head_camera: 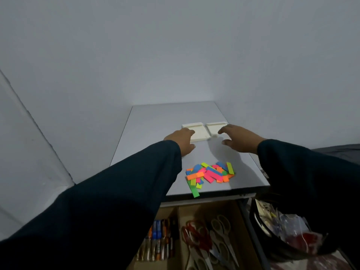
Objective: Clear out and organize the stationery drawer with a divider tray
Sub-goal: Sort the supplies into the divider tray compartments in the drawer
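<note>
Reaching across a pale grey worktop: left hand in a dark sleeve, fingers relaxed, touching the near left edge of a small white square plastic tray; right hand hovering released, fingers spread and loosely bent, grasping nothing, partly covering a second white square tray just beside the first. Lying near the worktop's front edge: a loose heap of neon sticky-note strips. Showing below, in an open cardboard-divided drawer: markers left, scissors right.
</note>
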